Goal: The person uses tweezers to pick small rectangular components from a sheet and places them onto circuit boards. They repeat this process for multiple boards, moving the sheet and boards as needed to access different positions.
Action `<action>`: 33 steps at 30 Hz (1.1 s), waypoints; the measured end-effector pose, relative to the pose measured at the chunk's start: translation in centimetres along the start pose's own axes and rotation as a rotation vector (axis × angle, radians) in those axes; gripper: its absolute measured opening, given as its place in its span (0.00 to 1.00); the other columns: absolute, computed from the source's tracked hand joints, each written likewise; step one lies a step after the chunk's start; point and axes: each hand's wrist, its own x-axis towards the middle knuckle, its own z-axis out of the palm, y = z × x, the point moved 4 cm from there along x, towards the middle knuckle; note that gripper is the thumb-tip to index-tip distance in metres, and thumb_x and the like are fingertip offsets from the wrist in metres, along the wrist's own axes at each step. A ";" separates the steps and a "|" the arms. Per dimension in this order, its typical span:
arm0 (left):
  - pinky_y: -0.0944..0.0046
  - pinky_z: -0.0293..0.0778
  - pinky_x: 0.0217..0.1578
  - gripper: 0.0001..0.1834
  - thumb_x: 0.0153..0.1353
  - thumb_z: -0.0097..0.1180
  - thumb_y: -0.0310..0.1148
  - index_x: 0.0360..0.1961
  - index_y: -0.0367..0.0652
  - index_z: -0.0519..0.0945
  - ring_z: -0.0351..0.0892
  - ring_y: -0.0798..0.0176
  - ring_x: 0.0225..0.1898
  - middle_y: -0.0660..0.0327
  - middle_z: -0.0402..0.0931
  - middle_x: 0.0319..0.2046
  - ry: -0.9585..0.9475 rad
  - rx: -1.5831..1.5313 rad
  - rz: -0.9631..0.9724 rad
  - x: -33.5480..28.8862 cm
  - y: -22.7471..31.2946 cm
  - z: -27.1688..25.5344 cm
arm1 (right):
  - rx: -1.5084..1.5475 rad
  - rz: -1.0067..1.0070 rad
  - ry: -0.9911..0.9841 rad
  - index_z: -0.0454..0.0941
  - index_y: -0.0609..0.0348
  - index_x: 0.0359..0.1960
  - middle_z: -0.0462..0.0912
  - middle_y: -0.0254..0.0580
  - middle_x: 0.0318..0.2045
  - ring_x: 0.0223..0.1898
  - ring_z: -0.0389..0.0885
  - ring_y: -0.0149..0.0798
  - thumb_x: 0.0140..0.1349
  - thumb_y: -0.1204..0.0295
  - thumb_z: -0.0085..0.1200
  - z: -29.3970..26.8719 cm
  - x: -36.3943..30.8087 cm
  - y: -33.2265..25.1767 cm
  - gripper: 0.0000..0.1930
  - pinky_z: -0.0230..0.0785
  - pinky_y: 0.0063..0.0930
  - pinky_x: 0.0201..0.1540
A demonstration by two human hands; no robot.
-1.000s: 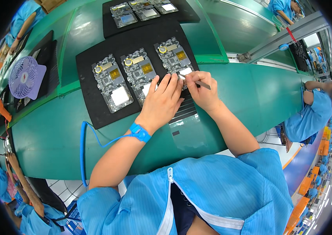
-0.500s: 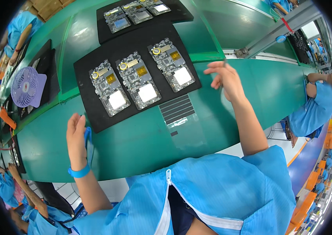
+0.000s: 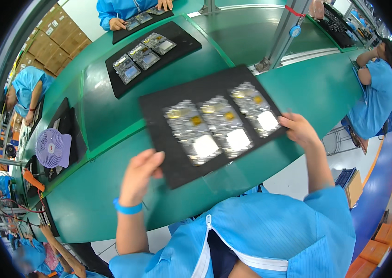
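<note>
A black board (image 3: 156, 120) carries three printed circuit boards, the left one (image 3: 189, 132), the middle one (image 3: 226, 125) and the right one (image 3: 256, 109). Each has a white square and a yellowish patch, smeared by motion. My left hand (image 3: 141, 173), with a blue band at the wrist, closes on the board's left edge near its front corner. At the right edge, my right hand (image 3: 301, 130) grips the same board, thumb on top and the other fingers mostly hidden. Partly covered by the board, a clear sheet (image 3: 226, 180) lies on the green table.
Beyond it, another black board (image 3: 177, 39) holds three more circuit boards. A co-worker's hands (image 3: 117, 24) work at the far end. A purple fan (image 3: 53, 148) stands at left, by an orange-handled tool (image 3: 34, 180). A metal post (image 3: 286, 34) rises at the back right.
Both hands have come in from beside the black board and taken hold of its edges. With its circuit boards, it has shifted right and now covers part of the clear sheet. The view has moved.
</note>
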 end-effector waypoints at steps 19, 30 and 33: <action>0.52 0.79 0.32 0.09 0.53 0.49 0.25 0.27 0.37 0.82 0.82 0.47 0.34 0.47 0.80 0.29 0.326 1.829 0.667 25.3 6.9 -4.9 | -0.431 -0.367 1.146 0.78 0.67 0.27 0.77 0.44 0.21 0.23 0.74 0.41 0.59 0.56 0.54 -49.9 2.0 4.0 0.21 0.63 0.36 0.27; 0.59 0.76 0.26 0.05 0.49 0.54 0.30 0.24 0.41 0.73 0.79 0.57 0.28 0.57 0.73 0.25 0.293 1.736 0.921 10.0 2.6 -1.6 | -0.360 -0.673 0.564 0.79 0.59 0.29 0.76 0.34 0.23 0.26 0.69 0.23 0.71 0.53 0.31 -7.0 0.0 -6.1 0.27 0.59 0.18 0.29; 0.66 0.71 0.22 0.06 0.48 0.55 0.30 0.28 0.39 0.74 0.72 0.63 0.24 0.62 0.66 0.22 0.278 1.686 0.990 1.5 -0.4 0.5 | -0.142 -0.405 0.062 0.74 0.56 0.25 0.71 0.30 0.15 0.14 0.65 0.21 0.71 0.50 0.31 3.7 -1.4 -2.2 0.27 0.53 0.15 0.15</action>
